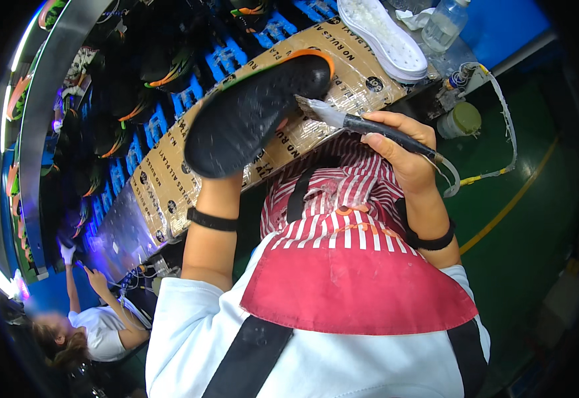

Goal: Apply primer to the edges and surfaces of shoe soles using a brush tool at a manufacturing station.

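A black shoe sole (253, 109) with an orange and green rim is held up over the cardboard, tilted, its broad face toward me. My left hand (282, 124) grips it from underneath; only a bit of finger shows past its near edge. In my right hand (405, 146) is a brush (385, 134), pinched by its dark handle between thumb and fingers. Pale, wet-looking bristles point left, their tip right beside the sole's edge; whether they touch it I cannot tell. A thin clear tube runs from the handle's rear end.
Printed cardboard (163, 179) covers the bench edge. A white sole (389, 43) and a clear bottle (445, 26) stand at the far right, a lidded jar (460, 121) below them. Blue racks (226, 56) with colourful soles run along the left. A co-worker (107, 328) reaches in at the lower left.
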A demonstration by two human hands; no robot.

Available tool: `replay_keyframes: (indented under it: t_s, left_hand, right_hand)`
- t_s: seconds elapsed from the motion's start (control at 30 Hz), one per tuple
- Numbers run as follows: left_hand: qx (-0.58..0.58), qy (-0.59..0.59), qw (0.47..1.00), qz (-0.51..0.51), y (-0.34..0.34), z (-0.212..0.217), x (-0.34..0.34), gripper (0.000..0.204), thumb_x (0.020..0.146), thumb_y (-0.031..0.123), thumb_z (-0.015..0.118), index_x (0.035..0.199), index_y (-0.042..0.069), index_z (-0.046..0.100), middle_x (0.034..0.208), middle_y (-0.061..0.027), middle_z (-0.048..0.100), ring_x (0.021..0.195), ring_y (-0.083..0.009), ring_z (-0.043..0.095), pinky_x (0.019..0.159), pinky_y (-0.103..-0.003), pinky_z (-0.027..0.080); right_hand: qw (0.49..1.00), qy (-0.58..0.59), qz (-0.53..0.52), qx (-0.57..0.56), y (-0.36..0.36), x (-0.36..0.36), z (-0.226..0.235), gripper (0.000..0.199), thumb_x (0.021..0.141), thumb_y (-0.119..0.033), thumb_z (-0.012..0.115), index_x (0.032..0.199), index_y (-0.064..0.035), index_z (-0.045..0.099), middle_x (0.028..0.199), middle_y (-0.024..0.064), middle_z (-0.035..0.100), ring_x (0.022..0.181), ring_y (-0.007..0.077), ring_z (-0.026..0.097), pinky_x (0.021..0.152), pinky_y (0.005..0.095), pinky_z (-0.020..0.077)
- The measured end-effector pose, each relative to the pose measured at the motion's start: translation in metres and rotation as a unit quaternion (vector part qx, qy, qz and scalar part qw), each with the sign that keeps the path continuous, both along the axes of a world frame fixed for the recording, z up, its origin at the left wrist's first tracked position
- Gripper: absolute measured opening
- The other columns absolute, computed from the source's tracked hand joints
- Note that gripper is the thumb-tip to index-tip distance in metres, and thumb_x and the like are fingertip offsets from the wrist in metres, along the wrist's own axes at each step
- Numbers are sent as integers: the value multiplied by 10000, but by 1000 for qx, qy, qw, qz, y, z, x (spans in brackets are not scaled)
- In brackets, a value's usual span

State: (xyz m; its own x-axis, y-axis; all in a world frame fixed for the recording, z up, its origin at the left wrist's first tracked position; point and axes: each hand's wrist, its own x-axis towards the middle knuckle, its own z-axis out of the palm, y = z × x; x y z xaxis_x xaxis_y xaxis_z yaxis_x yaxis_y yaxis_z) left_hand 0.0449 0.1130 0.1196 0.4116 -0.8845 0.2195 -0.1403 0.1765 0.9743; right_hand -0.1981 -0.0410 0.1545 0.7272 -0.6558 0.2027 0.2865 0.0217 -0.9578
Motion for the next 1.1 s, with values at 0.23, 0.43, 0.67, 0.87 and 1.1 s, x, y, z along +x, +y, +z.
replay_keyframes:
  t_s: [0.23,0.43,0.67,0.87,1.1]
  left_hand:
    - [70,554,825,-90,21,7,-60,790,857,601,360,1368,0,327,1271,-271,464,1156,-377,497,933,-469,457]
    - [47,628,772,-81,12,0,-80,809,840,642,305,1371,32,334,1265,-275,464,1128,-436,498,926,-499,457]
    - [-34,641,758,-118,-18,1,-96,850,819,702,337,1373,57,339,1282,-276,447,1120,-453,495,887,-509,481]
    - [-54,655,747,-98,-22,-26,-100,759,855,631,355,1377,80,347,1317,-174,462,1154,-336,507,992,-466,412]
    - [-62,594,799,-75,-22,-42,-94,764,838,621,420,1383,91,339,1326,-148,460,1168,-307,500,1001,-442,410]
  right_hand:
    - [994,1,-43,103,-3,3,3,199,808,-27,651,989,55,643,834,79,672,731,87,622,672,184,492]
    - [997,14,-46,58,3,14,11,175,804,-34,651,953,56,642,807,73,665,699,77,613,637,191,491]
    - [989,-22,-138,41,3,42,31,134,804,-68,666,896,28,649,720,41,652,624,62,595,557,203,480]
    - [955,-28,-279,-95,1,70,14,132,768,-83,682,849,13,640,657,113,629,566,128,615,505,260,453]
    - [987,-32,-119,-104,12,59,32,157,783,-68,689,911,19,660,740,32,652,644,42,576,572,195,450]
